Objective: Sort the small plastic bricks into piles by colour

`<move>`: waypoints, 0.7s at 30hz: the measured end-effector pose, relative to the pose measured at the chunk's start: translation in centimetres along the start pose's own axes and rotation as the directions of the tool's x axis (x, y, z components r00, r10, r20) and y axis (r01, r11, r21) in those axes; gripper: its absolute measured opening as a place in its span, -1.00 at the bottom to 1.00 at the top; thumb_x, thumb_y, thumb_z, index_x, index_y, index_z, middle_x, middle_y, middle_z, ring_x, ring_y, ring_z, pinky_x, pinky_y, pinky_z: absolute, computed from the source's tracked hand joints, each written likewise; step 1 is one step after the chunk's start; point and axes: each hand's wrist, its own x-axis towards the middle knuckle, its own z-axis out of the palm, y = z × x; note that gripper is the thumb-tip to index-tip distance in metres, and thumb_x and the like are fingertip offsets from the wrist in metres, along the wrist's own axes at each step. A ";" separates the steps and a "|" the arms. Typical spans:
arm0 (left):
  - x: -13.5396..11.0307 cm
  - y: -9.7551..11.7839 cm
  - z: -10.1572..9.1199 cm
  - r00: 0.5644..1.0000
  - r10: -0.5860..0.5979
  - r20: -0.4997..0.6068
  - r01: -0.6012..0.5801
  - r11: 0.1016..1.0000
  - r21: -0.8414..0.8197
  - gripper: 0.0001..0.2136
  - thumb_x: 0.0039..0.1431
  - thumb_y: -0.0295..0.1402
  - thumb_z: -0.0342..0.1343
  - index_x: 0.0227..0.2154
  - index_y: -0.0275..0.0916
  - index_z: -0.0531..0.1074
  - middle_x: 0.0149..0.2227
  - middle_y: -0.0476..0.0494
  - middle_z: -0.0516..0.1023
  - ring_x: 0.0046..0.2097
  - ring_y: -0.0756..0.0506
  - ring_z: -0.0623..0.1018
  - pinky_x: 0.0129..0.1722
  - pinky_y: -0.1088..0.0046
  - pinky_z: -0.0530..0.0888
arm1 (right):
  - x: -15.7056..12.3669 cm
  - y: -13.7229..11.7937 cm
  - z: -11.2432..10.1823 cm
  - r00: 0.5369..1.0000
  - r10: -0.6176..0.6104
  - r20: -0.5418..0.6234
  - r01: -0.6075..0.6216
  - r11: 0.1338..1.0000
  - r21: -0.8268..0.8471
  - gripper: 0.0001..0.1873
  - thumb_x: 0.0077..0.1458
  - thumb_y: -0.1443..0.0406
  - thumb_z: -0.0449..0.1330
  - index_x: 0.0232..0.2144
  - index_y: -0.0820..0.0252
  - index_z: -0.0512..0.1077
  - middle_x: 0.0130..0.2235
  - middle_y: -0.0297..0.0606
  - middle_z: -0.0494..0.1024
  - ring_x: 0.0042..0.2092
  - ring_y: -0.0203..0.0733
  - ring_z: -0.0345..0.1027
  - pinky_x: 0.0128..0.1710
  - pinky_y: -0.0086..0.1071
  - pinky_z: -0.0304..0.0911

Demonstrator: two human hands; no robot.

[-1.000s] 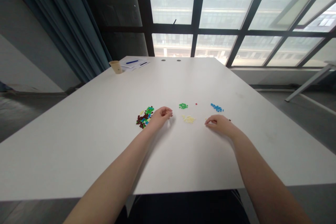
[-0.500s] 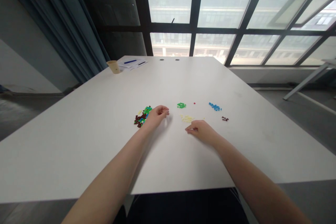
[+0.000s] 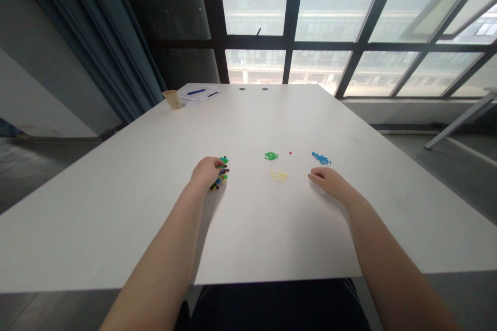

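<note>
My left hand (image 3: 206, 171) rests on the mixed pile of small coloured beads (image 3: 221, 175), fingers curled down into it and covering most of it. My right hand (image 3: 326, 182) lies on the white table (image 3: 252, 227) with fingers bent, its fingertips near a stray pale bead, just below the small blue bead pile (image 3: 321, 158). Between the hands lie a green bead pile (image 3: 271, 155) and a pale yellow bead pile (image 3: 279, 176). A single red bead (image 3: 290, 153) sits beyond them.
A paper cup (image 3: 172, 99) and papers with pens (image 3: 198, 94) stand at the table's far left corner. Large windows rise behind the far edge. A dark curtain hangs at the left. A white table leg shows at the far right.
My left hand has moved left onto the mixed pile. My right hand went left to the yellow pile, then back right below the blue pile, now covering the dark beads.
</note>
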 end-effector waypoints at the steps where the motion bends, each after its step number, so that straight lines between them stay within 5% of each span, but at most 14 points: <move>1: 0.0 0.2 0.2 1.000 0.008 0.021 -0.008 1.000 0.023 -0.87 -0.12 -0.40 0.12 -0.45 -0.19 0.53 -0.31 -0.22 0.54 -0.27 -0.19 0.49 -0.30 0.34 0.35 | -0.1 0.1 0.2 0.997 0.015 0.078 -0.011 0.999 -0.040 -0.74 -0.06 0.24 -0.05 -0.70 0.19 0.04 -0.65 -0.43 0.06 -0.56 -0.37 -0.04 -0.54 -0.44 -0.17; 4: -0.2 0.9 0.5 0.998 0.023 0.064 -0.027 0.998 0.058 -0.84 -0.11 -0.33 0.12 -0.42 -0.17 0.54 -0.29 -0.20 0.55 -0.25 -0.18 0.50 -0.30 0.37 0.37 | -0.3 -0.1 0.8 0.981 0.029 0.194 -0.006 0.993 -0.117 -0.73 -0.08 0.24 -0.03 -0.69 0.19 -0.01 -0.64 -0.44 0.06 -0.56 -0.38 -0.07 -0.55 -0.43 -0.22; 15: -0.7 1.9 0.4 0.993 0.004 0.120 -0.010 0.999 0.044 -0.84 -0.07 -0.36 0.07 -0.42 -0.19 0.53 -0.35 -0.16 0.53 -0.34 -0.13 0.49 -0.38 0.41 0.36 | -0.3 -0.6 1.0 0.978 0.023 0.207 0.004 0.991 -0.132 -0.74 -0.10 0.25 -0.03 -0.69 0.19 -0.02 -0.65 -0.44 0.04 -0.56 -0.39 -0.09 -0.55 -0.42 -0.23; 21: -1.5 4.1 0.1 0.981 0.161 0.104 -0.123 0.943 -0.308 -0.79 -0.07 -0.25 0.09 -0.40 -0.23 0.51 -0.36 -0.13 0.51 -0.32 -0.09 0.44 -0.28 0.40 0.34 | -0.6 -0.9 0.8 0.972 0.017 0.232 0.016 0.990 -0.141 -0.71 -0.09 0.23 -0.01 -0.71 0.20 0.01 -0.66 -0.43 0.05 -0.57 -0.39 -0.10 -0.56 -0.41 -0.23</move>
